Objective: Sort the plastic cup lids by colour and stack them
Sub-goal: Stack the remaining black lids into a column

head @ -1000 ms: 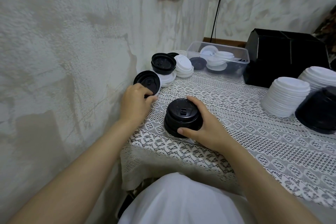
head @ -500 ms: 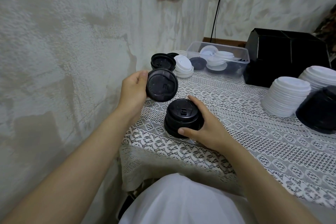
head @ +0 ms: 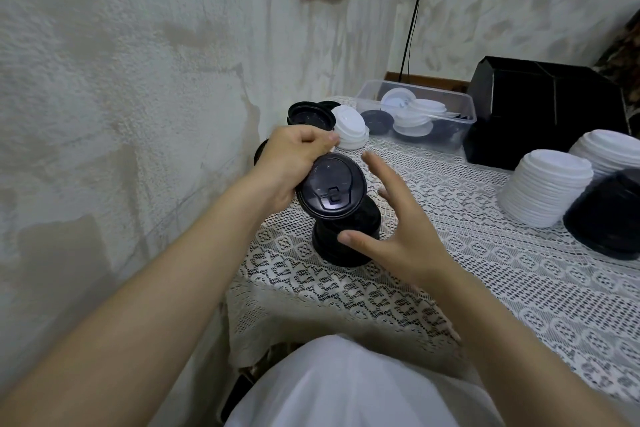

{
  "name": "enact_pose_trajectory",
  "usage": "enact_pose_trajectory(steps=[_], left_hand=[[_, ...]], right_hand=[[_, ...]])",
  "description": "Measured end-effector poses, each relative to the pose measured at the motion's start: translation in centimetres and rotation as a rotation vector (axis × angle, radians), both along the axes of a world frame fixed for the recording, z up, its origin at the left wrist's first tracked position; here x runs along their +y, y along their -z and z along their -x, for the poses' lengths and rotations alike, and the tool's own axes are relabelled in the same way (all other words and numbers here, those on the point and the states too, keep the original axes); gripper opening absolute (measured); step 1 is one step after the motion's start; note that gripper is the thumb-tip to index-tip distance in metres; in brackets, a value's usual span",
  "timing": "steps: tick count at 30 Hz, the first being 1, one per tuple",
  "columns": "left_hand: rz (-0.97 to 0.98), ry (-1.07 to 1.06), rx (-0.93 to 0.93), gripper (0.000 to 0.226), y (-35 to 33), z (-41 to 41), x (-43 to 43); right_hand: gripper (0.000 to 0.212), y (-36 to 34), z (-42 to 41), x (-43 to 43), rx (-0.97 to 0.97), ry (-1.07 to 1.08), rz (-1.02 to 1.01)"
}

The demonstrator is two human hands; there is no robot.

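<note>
The black cup lid (head: 330, 187) is tilted, its top face with the sip flap turned toward the camera, and the left hand (head: 294, 163) grips it by its far rim with curled fingers. It hangs just above a short stack of black lids (head: 346, 246) standing on the lace tablecloth (head: 485, 288) near the table's left corner, close to the plaster wall. Just to the right, the right hand (head: 398, 232) is spread with straight fingers and holds nothing; its thumb lies in front of the stack's side (whether it actually touches cannot be told). Farther back by the wall sit a few more black lids (head: 310, 114), and beside them is a small pile of white lids (head: 349, 128). Next comes a clear plastic tub (head: 460, 107) holding white and black lids mixed together. To the right of the tub is a black box (head: 547, 107). In front of the box rise two tall stacks of white lids (head: 547, 191), and a tall stack of black lids (head: 609, 225) leans against them at the right edge.
</note>
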State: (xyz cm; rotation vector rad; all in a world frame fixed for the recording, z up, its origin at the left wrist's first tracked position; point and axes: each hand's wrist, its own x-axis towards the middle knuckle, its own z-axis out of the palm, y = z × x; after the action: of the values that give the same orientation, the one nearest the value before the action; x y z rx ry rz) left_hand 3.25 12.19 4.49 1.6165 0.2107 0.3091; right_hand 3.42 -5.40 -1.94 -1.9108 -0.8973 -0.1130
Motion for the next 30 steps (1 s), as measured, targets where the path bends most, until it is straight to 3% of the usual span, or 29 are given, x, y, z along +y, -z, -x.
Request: enact_pose_trajectory(steps=[3,7,9,11,12,15,17,23,28,30], left_hand=[[0.025,0.085,0.026,0.013,0.2,0.1,-0.6],[-0.055,0.032,-0.028,0.017,0.7,0.1,-0.8],[-0.121,-0.046,-0.106,0.016,1.4,0.6,-0.5],[-0.082,0.027,-0.15,0.014,2.7,1.6,0.3],[-0.06,0.137,-0.148,0.024,3.7,2.2,0.8],[-0.152,0.456,-0.037,0.081,6.4,3.7,1.7],[-0.225,0.49,0.014,0.095,7.3,3.8,1.5],[-0.309,0.401,0.034,0.087,7.7,3.8,0.9],[-0.3,0.374,0.071,0.108,7.7,3.9,1.0],[-0.318,0.377,0.057,0.097,7.6,3.9,1.0]], right_hand=[[0.092,-0.9,-0.4,0.7,-0.136,-0.045,0.039],[0.082,-0.8,-0.8,0.6,-0.151,-0.033,0.032],[0.074,-0.5,-1.1,0.2,-0.087,0.048,-0.076],[0.067,-0.2,-1.5,-0.4,0.029,0.146,-0.185],[0.066,0.0,-1.7,-0.7,0.072,0.181,-0.206],[0.067,0.3,-1.7,-1.1,0.134,0.191,-0.173],[0.07,0.4,-1.3,-0.8,0.164,0.149,-0.123],[0.059,0.7,-0.6,0.4,0.141,0.068,-0.007],[0.058,1.0,-0.5,0.6,0.141,0.041,0.013],[0.059,1.1,-0.5,0.6,0.137,0.037,0.01]])
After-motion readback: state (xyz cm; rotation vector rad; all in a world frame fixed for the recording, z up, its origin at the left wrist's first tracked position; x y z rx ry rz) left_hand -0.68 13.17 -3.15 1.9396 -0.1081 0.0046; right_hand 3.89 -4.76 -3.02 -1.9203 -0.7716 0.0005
